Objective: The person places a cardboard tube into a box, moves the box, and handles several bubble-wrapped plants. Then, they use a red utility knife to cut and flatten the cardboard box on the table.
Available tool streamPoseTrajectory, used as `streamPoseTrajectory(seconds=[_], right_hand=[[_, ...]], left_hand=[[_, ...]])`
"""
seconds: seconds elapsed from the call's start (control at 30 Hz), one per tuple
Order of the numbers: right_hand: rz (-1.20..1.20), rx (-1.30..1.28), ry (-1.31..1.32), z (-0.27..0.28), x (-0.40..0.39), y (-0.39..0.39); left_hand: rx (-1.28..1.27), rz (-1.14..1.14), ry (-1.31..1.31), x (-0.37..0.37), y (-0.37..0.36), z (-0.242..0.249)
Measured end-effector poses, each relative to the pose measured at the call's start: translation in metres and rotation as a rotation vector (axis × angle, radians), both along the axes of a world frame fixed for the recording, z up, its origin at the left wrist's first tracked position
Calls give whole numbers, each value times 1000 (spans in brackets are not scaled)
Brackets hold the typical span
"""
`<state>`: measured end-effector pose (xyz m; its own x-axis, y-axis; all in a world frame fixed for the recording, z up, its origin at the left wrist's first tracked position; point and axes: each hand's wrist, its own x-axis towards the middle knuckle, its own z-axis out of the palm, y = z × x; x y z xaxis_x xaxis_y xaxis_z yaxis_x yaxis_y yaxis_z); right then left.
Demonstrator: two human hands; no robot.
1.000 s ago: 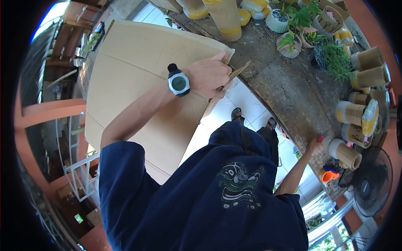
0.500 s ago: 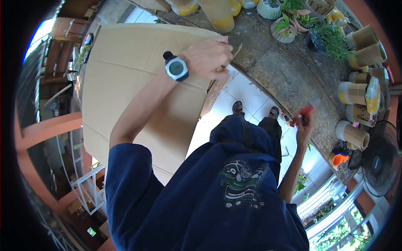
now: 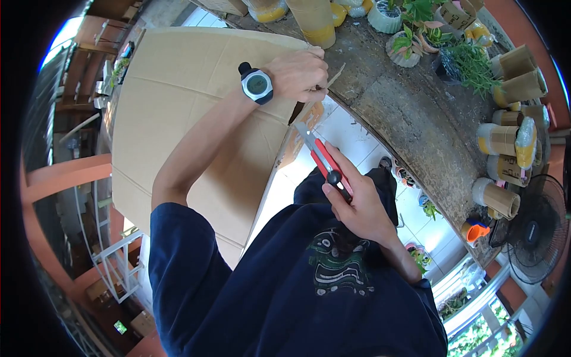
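Note:
A large sheet of brown cardboard [image 3: 184, 113], creased along several fold lines, spreads out in front of me on the left. My left hand [image 3: 299, 74], with a watch [image 3: 257, 84] at its wrist, is closed over the sheet's far right edge, fingers curled round it. A narrow strip of cardboard sticks out past the fingers. In my right hand [image 3: 360, 208] is a red box cutter [image 3: 326, 159], its blade out and pointing up-left. The blade tip is right by the cardboard's right edge, just below my left hand.
A worn wooden table [image 3: 392, 101] curves along the right, bearing potted plants [image 3: 404, 44], wrapped cardboard tubes [image 3: 499, 137] and an orange tape dispenser [image 3: 474, 231]. A black fan [image 3: 532, 229] stands at far right. White floor tiles [image 3: 345, 134] show between table and cardboard.
My right hand has brought the box cutter from beside the table, leftward to the cardboard's edge. My left hand keeps its hold on the sheet, almost unmoved.

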<state>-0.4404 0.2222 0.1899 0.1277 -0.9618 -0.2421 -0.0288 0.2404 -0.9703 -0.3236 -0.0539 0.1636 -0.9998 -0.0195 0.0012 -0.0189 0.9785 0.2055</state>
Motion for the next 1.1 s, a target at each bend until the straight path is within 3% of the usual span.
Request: streamPoseTrajectory(seconds=[0.53, 0.73, 0.93, 1.1], right_hand=[[17, -3, 185, 28, -9, -6], [10, -115, 401, 25, -6, -1], [106, 88, 293, 30, -6, -16], [55, -148, 224, 4, -8, -13]], left_hand=[[-46, -46, -59, -35, 20, -14], [-75, -55, 18, -32, 19, -21], [-115, -89, -49, -42, 27, -17], [-43, -89, -93, -51, 34, -18]])
